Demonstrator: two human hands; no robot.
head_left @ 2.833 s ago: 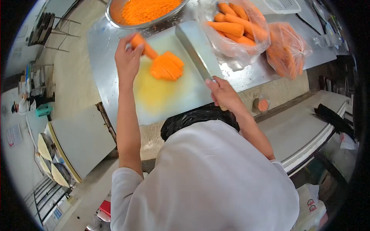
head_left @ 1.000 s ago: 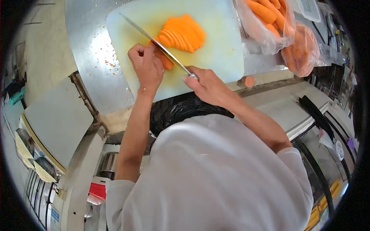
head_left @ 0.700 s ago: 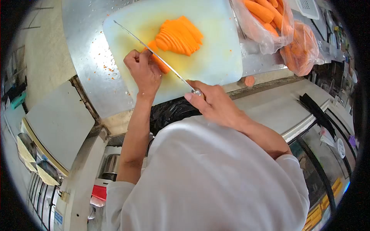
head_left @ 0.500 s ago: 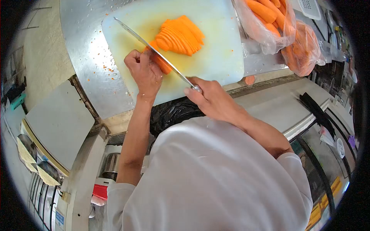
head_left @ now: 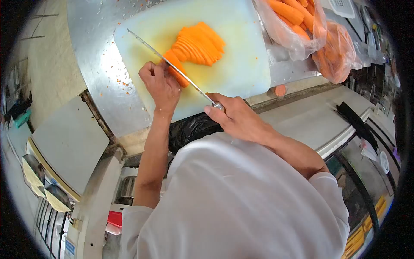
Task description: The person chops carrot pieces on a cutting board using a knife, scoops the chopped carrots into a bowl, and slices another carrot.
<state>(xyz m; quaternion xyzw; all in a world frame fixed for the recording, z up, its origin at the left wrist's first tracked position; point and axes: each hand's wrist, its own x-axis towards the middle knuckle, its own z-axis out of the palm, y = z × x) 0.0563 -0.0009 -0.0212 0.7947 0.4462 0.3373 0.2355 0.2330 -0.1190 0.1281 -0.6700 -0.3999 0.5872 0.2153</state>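
Note:
My left hand [head_left: 161, 88] has its fingers curled down on an uncut piece of carrot [head_left: 178, 78], pressing it to the pale cutting board [head_left: 243, 56]. In my right hand [head_left: 239, 115] is the handle of a long knife [head_left: 193, 84]. Its blade runs diagonally over the carrot, close beside my left fingers, with the tip out toward the far left of the board. Beyond the blade, thin carrot slices [head_left: 200, 44] lie fanned in an overlapping pile. Whether the edge is in the carrot cannot be made out.
Clear plastic bags of peeled carrots [head_left: 291, 17] stand right of the board. A round carrot end [head_left: 280, 90] lies by the counter's front edge. Orange scraps dot the metal counter [head_left: 103, 69] at left. Black plastic [head_left: 194, 131] hangs below the board.
The knife has shifted slightly toward me and its blade looks narrower, seen more edge-on. My left hand keeps its hold on the carrot. The whole view has shifted a little.

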